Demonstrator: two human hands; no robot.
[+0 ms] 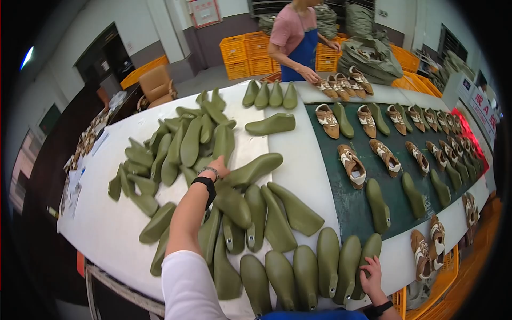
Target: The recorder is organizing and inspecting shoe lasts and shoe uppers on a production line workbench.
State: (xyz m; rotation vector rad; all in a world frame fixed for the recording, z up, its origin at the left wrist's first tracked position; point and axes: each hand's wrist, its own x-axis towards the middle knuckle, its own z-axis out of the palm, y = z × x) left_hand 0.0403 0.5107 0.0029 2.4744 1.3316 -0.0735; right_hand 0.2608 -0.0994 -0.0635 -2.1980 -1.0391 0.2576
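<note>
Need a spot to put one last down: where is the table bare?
Bare white table left of the green lasts pile, and a strip between lasts and dark belt. Crowded around the left hand and right hand.

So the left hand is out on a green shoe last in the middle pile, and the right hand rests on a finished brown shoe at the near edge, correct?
Not quite. The left hand is on a green shoe last in the middle pile, but the head view shows the right hand resting on another green last at the near edge, not a brown shoe.
</note>
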